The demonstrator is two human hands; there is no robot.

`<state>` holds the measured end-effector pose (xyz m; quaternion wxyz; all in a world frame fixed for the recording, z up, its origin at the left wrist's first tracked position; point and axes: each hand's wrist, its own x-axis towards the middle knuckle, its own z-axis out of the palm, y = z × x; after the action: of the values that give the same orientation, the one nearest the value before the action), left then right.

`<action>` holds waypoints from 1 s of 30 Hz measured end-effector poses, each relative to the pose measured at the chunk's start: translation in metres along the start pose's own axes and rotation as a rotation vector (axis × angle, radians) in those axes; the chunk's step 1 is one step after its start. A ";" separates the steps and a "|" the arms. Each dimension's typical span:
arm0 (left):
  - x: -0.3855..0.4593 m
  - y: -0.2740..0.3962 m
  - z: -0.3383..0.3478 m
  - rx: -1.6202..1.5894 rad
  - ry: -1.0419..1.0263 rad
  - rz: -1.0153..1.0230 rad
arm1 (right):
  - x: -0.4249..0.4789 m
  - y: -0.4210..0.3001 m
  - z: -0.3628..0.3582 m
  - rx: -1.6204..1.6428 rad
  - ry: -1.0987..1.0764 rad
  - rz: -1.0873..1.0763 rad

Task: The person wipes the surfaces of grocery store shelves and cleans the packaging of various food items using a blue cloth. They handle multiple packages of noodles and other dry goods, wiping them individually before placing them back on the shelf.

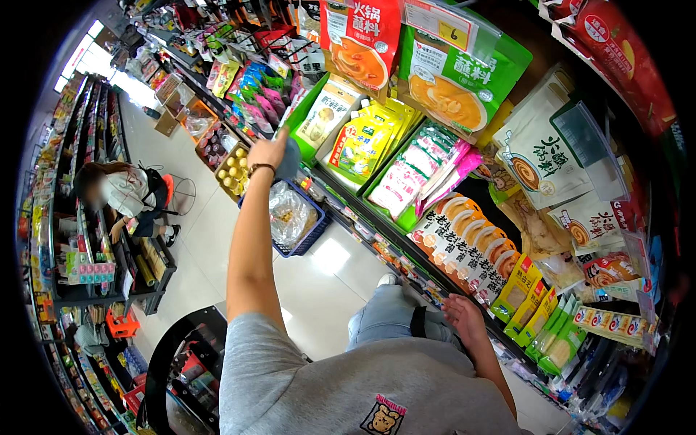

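My left hand, with a dark bracelet at the wrist, reaches far out along the shelf front. It holds what looks like a grey-blue cloth, partly hidden behind the fingers. Right by it stands a green display box of pale pouches, and beside that are yellow spouted pouches. My right hand hangs near the shelf edge, fingers loosely apart and nothing in them. Close to it are a row of dipping-sauce packets and yellow sachets. White-and-pink packets fill another box between the hands.
Red and green sauce pouches hang above the shelf. A blue plastic basket with bagged goods stands on the tiled floor beside a carton of yellow-capped bottles. Across the aisle a person bends at a low shelf.
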<state>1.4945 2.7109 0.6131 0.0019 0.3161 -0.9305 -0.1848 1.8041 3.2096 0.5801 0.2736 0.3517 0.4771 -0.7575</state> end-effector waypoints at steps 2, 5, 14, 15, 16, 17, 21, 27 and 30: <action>-0.015 -0.003 0.015 0.115 -0.134 0.000 | 0.001 0.003 0.003 -0.019 -0.018 0.007; -0.021 -0.003 0.060 0.033 -0.340 0.027 | 0.003 0.003 0.010 -0.076 -0.056 0.018; -0.046 0.020 0.109 -0.149 -0.268 -0.082 | -0.001 0.005 0.012 -0.087 -0.026 0.035; -0.046 0.022 0.109 -0.132 -0.267 -0.056 | 0.000 0.006 0.009 -0.084 -0.028 0.036; -0.044 0.021 0.108 -0.116 -0.263 -0.036 | -0.001 0.006 0.008 -0.086 -0.033 0.039; -0.043 0.020 0.108 -0.101 -0.260 -0.015 | -0.002 0.006 0.007 -0.081 -0.029 0.033; -0.038 0.011 0.110 -0.097 -0.238 -0.036 | -0.003 0.004 0.009 -0.062 -0.015 0.011; -0.058 0.016 0.072 -0.188 -0.021 0.100 | -0.003 0.009 0.004 -0.050 -0.010 0.011; -0.060 -0.018 0.082 -0.328 0.178 0.086 | -0.003 0.009 0.004 -0.054 -0.005 0.011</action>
<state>1.5433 2.7607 0.5373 0.1434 0.2867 -0.8968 -0.3049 1.8117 3.2023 0.5789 0.2885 0.3447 0.4946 -0.7439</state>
